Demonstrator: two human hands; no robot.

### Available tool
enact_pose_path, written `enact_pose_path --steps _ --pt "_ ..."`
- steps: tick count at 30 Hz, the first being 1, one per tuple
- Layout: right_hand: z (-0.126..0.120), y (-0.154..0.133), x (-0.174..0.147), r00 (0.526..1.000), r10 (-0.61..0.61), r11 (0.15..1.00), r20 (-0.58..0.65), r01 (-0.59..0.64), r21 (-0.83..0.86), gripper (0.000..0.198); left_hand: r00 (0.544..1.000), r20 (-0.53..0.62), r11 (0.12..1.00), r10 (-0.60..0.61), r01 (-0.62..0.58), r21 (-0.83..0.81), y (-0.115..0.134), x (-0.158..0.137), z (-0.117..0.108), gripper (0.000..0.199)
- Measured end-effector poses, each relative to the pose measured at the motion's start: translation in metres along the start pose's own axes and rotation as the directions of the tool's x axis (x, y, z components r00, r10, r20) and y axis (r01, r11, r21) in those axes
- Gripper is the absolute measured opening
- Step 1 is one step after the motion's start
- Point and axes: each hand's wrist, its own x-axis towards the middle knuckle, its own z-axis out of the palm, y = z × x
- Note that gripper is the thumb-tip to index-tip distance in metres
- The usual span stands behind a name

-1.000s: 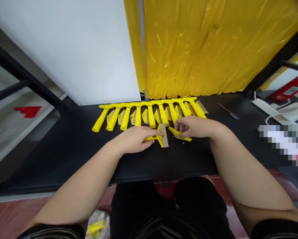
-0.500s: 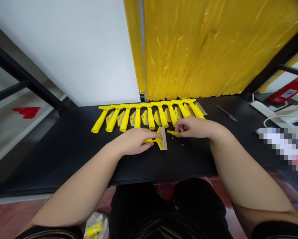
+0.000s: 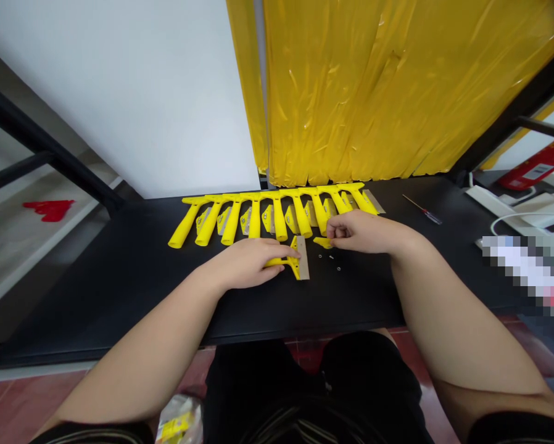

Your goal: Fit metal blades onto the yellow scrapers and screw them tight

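Observation:
My left hand is closed around the handle of a yellow scraper, its fingertips resting by the head. A flat metal blade runs along the scraper's right side. Across from it, my right hand has its fingers curled and pinches a small yellow plastic piece, partly hidden by the fingertips. Below that hand lie tiny metal parts on the black table: a ring-like nut, another small nut and what looks like a short screw.
A row of several yellow scrapers lines the table's back, with bladed yellow heads between their handles. Right of them lies a screwdriver. Yellow plastic sheeting hangs behind. White power strips and a cable sit at far right.
A small screw-like part now shows on the table below my right hand. The yellow piece in that hand has turned and shifted slightly back. My left hand stays on the scraper.

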Motion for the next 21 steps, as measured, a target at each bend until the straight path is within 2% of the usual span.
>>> enact_pose_path --steps 5,9,12,16,21 --pt "-0.0056 -0.0054 -0.005 0.998 0.008 0.996 -0.059 -0.003 0.085 0.005 1.0 -0.003 1.0 0.006 -0.006 -0.01 -0.0011 -0.0002 0.0007 0.043" --pt "-0.0048 -0.0056 -0.0042 0.999 0.028 0.997 -0.035 -0.026 0.078 0.005 1.0 -0.016 1.0 0.012 -0.013 -0.013 -0.0031 -0.0006 0.002 0.042" --pt "-0.0019 -0.0029 -0.003 0.999 0.036 0.982 -0.03 -0.03 0.187 0.009 1.0 -0.004 1.0 0.007 -0.007 -0.009 -0.0031 -0.0006 0.0018 0.043" --pt "0.0 -0.002 -0.0031 0.997 -0.007 0.919 -0.081 0.039 0.391 0.011 1.0 -0.006 1.0 0.006 -0.007 -0.005 -0.0023 -0.0004 0.0011 0.042" --pt "0.001 -0.005 -0.0016 0.98 -0.079 0.916 -0.18 0.143 0.374 0.012 1.0 -0.027 1.0 0.016 -0.016 -0.009 -0.0029 -0.0002 0.0018 0.041"
